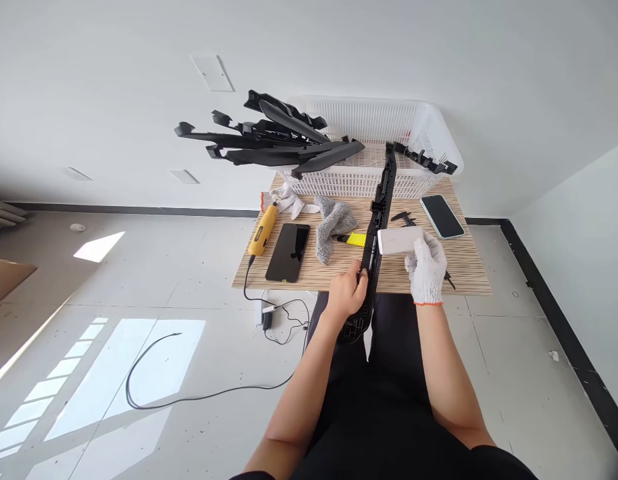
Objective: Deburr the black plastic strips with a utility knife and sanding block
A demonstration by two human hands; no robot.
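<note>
A long black plastic part (pixel 380 207) lies lengthwise across the small wooden table (pixel 469 267), its near end hanging over the front edge. My bare left hand (pixel 347 292) is closed round that near end. My right hand (pixel 427 265) wears a white glove and grips a white rectangular block (pixel 397 241), which rests against the side of the black part. A yellow-handled tool (pixel 355 239) lies just left of the part.
A white mesh basket (pixel 369 127) at the table's back holds several black parts (pixel 269 140) sticking out to the left. On the table lie a yellow rotary tool (pixel 263 230), a black phone (pixel 289 252), a grey glove (pixel 331 223), a caliper (pixel 405 217) and a second phone (pixel 441 216). A cable (pixel 189 393) runs over the floor.
</note>
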